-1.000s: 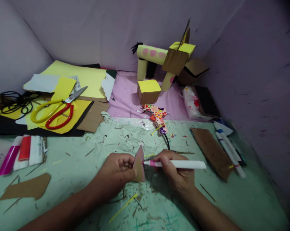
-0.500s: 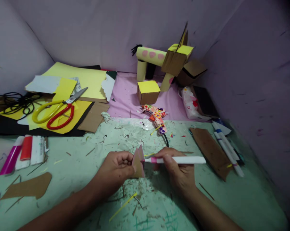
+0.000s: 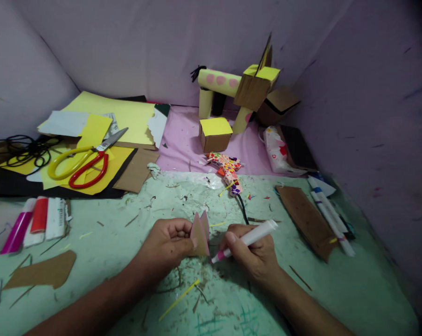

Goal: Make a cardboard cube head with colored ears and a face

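Between the thumb and fingers of my left hand (image 3: pixel 170 241) is a small cardboard piece (image 3: pixel 201 240), brown with pinkish edges and two pointed tips on top. My right hand (image 3: pixel 251 252) grips a white marker (image 3: pixel 257 233) with a pink band near its tip. The marker slants down to the left, its tip just right of the cardboard piece's lower edge and apart from it. Beyond both hands lies a flower-patterned glue gun (image 3: pixel 228 170) with a black cord.
Scissors (image 3: pixel 92 158) rest on stacked coloured paper at left. Glue tubes (image 3: pixel 39 221) and a cardboard scrap (image 3: pixel 43 270) lie nearer. A yellow-topped box (image 3: pixel 216 134) stands before a cardboard animal figure (image 3: pixel 219 80). At right are a brown cardboard strip (image 3: pixel 305 221) and more markers (image 3: pixel 331 217).
The marker has tipped from nearly level to a steep slant, its tip dropping lower and off the cardboard piece's edge. My left hand has barely moved.
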Tool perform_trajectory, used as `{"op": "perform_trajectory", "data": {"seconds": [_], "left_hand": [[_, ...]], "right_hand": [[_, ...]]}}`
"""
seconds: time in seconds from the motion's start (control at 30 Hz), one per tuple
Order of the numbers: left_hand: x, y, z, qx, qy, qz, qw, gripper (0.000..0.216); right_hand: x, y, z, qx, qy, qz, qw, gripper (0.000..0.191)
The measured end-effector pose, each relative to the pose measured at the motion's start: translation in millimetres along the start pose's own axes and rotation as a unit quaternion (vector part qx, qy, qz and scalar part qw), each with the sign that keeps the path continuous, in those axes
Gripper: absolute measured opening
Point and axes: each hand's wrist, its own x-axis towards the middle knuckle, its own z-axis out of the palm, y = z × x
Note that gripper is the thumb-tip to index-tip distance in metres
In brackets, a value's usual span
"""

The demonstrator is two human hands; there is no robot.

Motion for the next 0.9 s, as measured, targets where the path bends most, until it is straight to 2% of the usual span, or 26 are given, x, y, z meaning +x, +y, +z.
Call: {"op": "perform_trajectory", "data": {"seconds": [0.07,0.13,0.23,0.33,0.5,0.53,0.6,0.67,0.73,0.9], "left_hand": [[0,0,0,0.002,0.002,-0.001,1.0,0.006],[1,0,0,0.002,0.0,0.009,1.0,0.007],[1,-2,0,0.012,-0.005,0.013,1.0,0.009],[1,-3,0,0.019,-0.004,0.013,1.0,0.011],[-1,0,-1,-0.041,0.027,0.006,0.999,0.016],[-2,1,-2,-0.059,0.04,0.005,0.997,0.017],[-3,3,-3,-0.072,0.074,0.012,0.995,0.017],[-5,6,-5,-0.046,0.109,0.026,0.993,0.014],[-4,8,-7,-0.003,0.124,0.032,0.992,0.011],[0,7,-14,0.065,0.096,0.012,0.993,0.009]], "right_hand": [[0,1,0,0.023,0.012,0.008,1.0,0.041],[0,2,0,0.059,0.058,0.017,0.996,0.039],[2,3,1,0.073,0.097,0.009,0.993,0.029],[3,2,1,0.046,0.069,0.008,0.997,0.024],[1,1,0,0.029,0.013,0.022,0.999,0.037],[1,2,-1,0.038,0.022,0.024,0.999,0.037],[2,4,-3,0.069,0.079,0.039,0.994,0.035],[3,6,-4,0.097,0.16,0.057,0.981,0.033],[5,8,-5,0.106,0.212,0.069,0.969,0.032],[7,9,-7,0.105,0.218,0.063,0.968,0.028]]}}
